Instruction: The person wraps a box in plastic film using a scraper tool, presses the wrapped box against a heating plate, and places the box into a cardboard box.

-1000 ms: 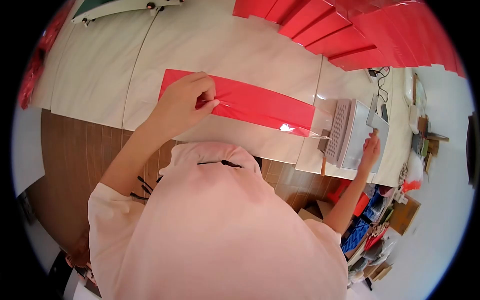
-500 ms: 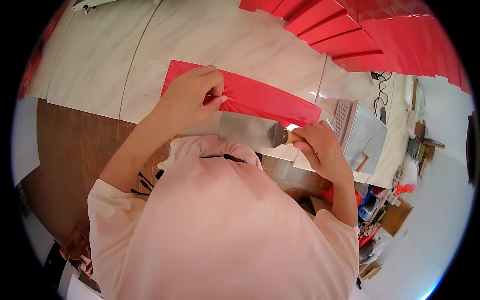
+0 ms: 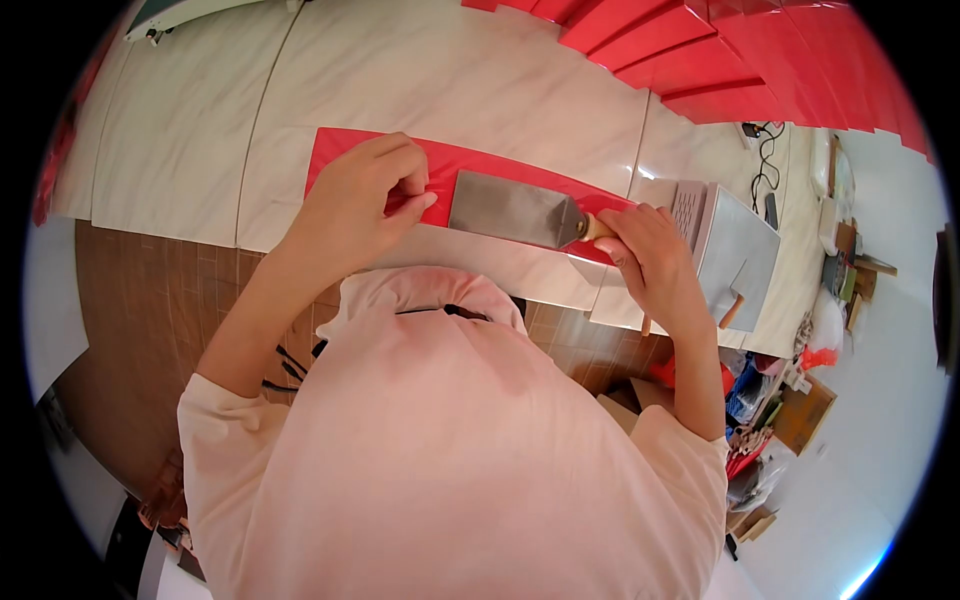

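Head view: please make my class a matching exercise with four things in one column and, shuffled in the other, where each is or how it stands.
Column one
1. Left hand
2. Right hand
3. Wide blade
4. Overlapping red pieces

Column two
A. Grey, seen over the red strip
B. At the upper right of the picture
C. On the wooden handle
D. At the strip, with thumb and fingers curled together

Right pairs: 1-D, 2-C, 3-A, 4-B.
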### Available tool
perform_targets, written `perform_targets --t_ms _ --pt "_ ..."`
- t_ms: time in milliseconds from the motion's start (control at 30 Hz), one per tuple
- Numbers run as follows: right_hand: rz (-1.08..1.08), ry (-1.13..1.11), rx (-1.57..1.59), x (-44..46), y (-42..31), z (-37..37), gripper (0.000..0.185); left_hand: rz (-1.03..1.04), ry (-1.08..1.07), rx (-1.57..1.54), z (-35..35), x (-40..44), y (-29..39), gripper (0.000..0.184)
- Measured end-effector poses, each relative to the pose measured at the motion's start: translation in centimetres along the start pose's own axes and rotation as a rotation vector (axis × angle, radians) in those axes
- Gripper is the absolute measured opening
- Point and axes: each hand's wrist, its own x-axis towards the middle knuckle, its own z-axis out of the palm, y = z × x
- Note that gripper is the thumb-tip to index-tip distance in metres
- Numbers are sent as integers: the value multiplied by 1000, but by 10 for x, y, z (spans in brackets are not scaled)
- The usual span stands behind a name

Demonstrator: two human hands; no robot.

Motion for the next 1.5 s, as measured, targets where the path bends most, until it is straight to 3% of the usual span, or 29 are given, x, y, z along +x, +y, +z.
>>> perform_targets --t_ms 267,433,900,967,1100,1167,1300,1367,1500 --pt "79 33 -62 8 7 -3 18 103 76 -35 5 3 -5 21" --pt "87 71 -76 12 14 -2 17 27 -7 -6 0 4 1 19" --pt "221 263 -62 11 21 7 16 58 -1 11 -1 1 1 19" --pt "576 319 107 3 -4 7 21 75 9 18 -1 -1 0 19" --pt "811 157 752 -19 -88 10 23 58 3 26 0 0 3 19" --pt "746 -10 928 -35 -105 28 21 43 -14 18 0 1 5 19" --pt "780 -45 931 -33 -123 52 21 37 -9 31 2 2 4 19" --pt "746 14 655 -33 -118 62 21 62 -7 23 3 3 3 20" --pt "774 34 532 -37 -115 65 22 86 -7 59 3 3 6 21"
